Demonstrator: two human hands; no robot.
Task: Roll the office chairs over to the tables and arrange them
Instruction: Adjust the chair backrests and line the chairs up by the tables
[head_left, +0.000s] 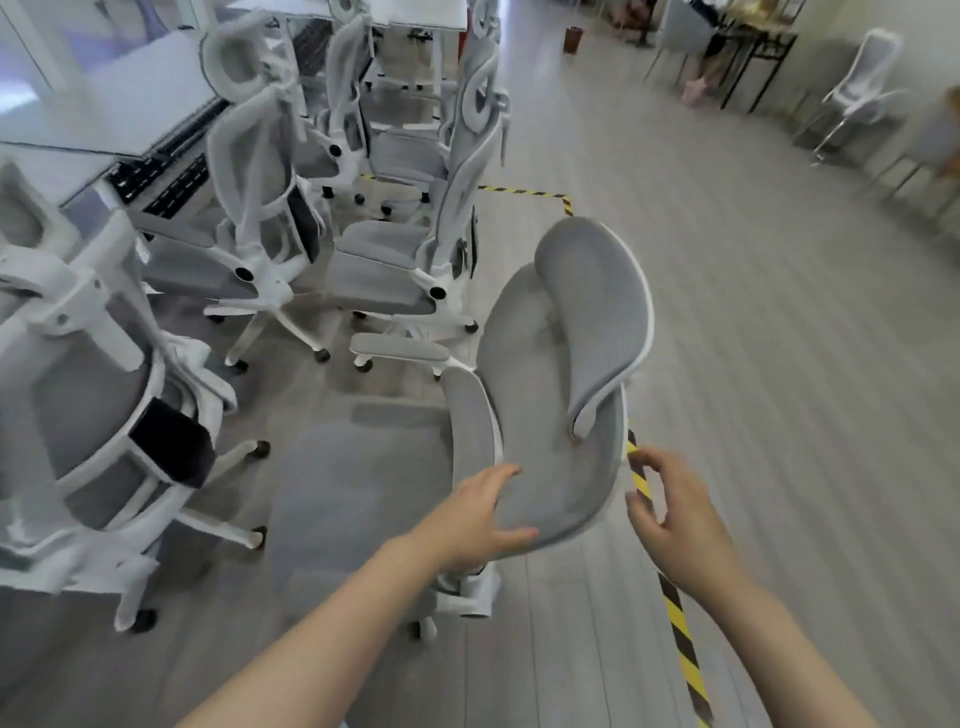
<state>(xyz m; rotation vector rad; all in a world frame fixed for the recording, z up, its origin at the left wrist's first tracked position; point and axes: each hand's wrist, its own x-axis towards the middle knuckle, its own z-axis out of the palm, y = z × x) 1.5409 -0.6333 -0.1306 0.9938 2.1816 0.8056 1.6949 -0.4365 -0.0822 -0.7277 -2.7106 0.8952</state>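
We look down on a grey mesh office chair (550, 415) in the centre of the frame, seen from behind and above. Its curved headrest (597, 312) sits at the top of the backrest, tilted toward the right of the frame. One padded armrest (400, 347) juts out to the left of the backrest, and part of the white base (467, 592) shows below the left hand.

Left hand (478, 514), lower centre: fingers straight and spread, resting against the lower left edge of the backrest. It curls round nothing.

Right hand (670, 519), lower right of centre: fingers loosely bent, just beside the backrest's right edge. We cannot tell whether any fingertip touches the frame; it grips nothing.

A yellow-and-black floor tape strip (680, 639) runs from the chair's right side down to the bottom edge, passing under the right hand. Another stretch of it shows above the headrest in mid-frame.

In the left half of the frame several matching white-framed chairs (270, 228) stand close together beside white tables (104, 104) in the upper left. The nearest one (98, 415) fills the left edge.

The floor (779, 364) is pale grey plank. In the upper right, further seats (867, 83) and dark-legged tables stand well apart from us, blurred.
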